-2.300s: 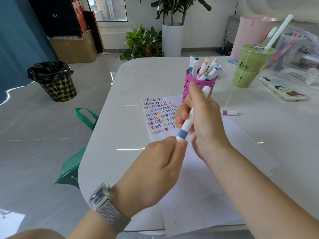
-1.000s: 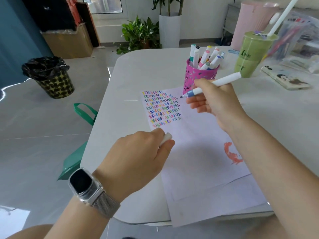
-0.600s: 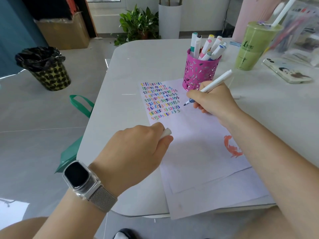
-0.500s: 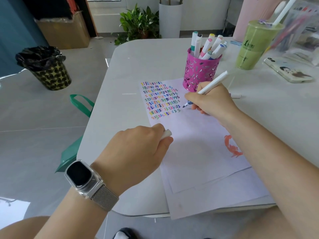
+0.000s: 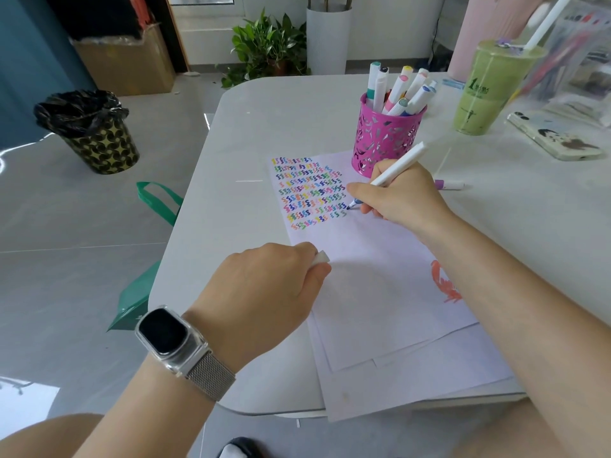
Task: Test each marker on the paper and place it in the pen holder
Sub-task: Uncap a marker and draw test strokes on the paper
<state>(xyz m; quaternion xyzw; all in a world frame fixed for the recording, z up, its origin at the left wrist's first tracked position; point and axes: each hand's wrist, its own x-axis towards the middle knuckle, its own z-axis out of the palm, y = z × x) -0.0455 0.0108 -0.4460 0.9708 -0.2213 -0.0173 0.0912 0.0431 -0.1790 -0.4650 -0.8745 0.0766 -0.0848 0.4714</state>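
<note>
The right hand (image 5: 401, 195) grips the white marker (image 5: 395, 175) in a writing hold, its blue tip touching the paper (image 5: 370, 292) at the end of a row of squiggles. The marker's long axis slants up and back from the tip toward the pink pen holder (image 5: 385, 140), which stands just beyond this hand, far nearer to it than to the left. The left hand (image 5: 264, 285), nearer the person, curls around the white cap (image 5: 321, 258).

White marker (image 5: 398, 164) with blue tip was tilted, tip touching paper (image 5: 370, 279) at end of coloured squiggle rows. White cap (image 5: 321, 258) sat apart over paper's left edge. Pink cutout pen holder (image 5: 386, 140) stood upright at paper's far edge, holding several capped markers (image 5: 398, 90).
</note>
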